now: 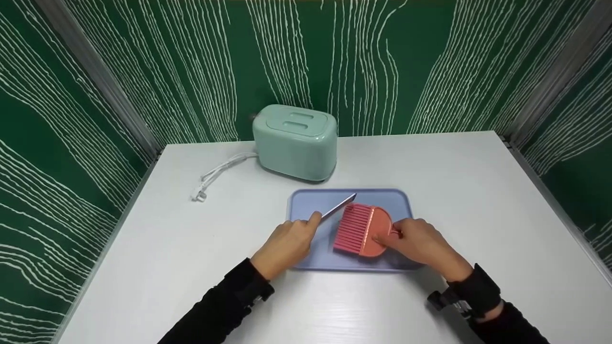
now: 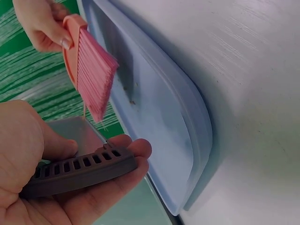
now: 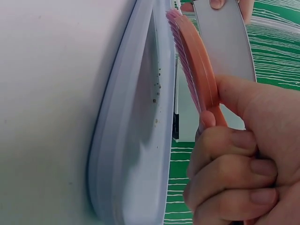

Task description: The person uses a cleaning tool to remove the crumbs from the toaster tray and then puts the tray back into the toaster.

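Observation:
In the head view, my left hand (image 1: 287, 243) holds a thin crumb tray (image 1: 338, 208) by one end, tilted over the left part of a blue tray (image 1: 302, 203). Its dark slotted end (image 2: 89, 166) lies between thumb and fingers in the left wrist view. My right hand (image 1: 423, 241) grips a small brush (image 1: 377, 230) with an orange body and pink bristles. The bristles point left, close to the crumb tray and above the blue tray. Small brown crumbs (image 3: 158, 93) lie on the blue tray's floor in the right wrist view.
Behind the blue tray stands a mint-green toaster (image 1: 296, 143) with two slots on top. Its white cord and plug (image 1: 199, 196) lie to the left on the white table (image 1: 229, 224). Green walls (image 1: 354, 62) with white lines enclose the back and sides.

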{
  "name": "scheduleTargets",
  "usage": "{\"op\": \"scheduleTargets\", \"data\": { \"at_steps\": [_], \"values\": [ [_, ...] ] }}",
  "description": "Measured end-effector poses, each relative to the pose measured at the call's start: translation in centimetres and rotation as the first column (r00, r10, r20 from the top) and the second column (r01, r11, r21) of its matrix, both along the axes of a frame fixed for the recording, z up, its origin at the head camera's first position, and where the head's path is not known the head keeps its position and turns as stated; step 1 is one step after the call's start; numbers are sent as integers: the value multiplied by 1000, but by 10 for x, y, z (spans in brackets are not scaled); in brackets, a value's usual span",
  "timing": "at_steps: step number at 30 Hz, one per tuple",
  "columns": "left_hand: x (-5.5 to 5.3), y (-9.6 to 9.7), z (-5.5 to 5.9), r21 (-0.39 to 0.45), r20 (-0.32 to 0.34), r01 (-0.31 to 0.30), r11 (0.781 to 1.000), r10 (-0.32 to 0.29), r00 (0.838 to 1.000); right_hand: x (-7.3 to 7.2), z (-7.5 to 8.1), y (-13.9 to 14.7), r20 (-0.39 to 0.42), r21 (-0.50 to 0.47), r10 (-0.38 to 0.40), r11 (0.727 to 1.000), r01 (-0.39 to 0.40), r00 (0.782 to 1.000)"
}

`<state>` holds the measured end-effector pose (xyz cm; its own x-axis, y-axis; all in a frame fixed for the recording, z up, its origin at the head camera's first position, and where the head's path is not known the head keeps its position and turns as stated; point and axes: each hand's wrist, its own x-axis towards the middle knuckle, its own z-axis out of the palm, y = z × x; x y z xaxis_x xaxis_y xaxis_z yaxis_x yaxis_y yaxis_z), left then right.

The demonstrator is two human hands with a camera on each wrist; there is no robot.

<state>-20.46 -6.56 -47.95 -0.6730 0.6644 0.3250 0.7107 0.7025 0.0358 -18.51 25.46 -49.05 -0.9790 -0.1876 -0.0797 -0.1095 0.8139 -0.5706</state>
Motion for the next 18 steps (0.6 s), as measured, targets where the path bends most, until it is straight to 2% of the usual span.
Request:
{"op": "scheduleTargets", "data": {
  "at_steps": [9,18],
  "values": [
    [-1,-1,0,-23,-12,-6,1000,6,1000,0,0,5,13,14,-17,1000,17,1000],
    [-2,-1,0,-22,-30,-6,1000,6,1000,4,2,11,54,-21,20,1000,-19,998]
  ]
}}
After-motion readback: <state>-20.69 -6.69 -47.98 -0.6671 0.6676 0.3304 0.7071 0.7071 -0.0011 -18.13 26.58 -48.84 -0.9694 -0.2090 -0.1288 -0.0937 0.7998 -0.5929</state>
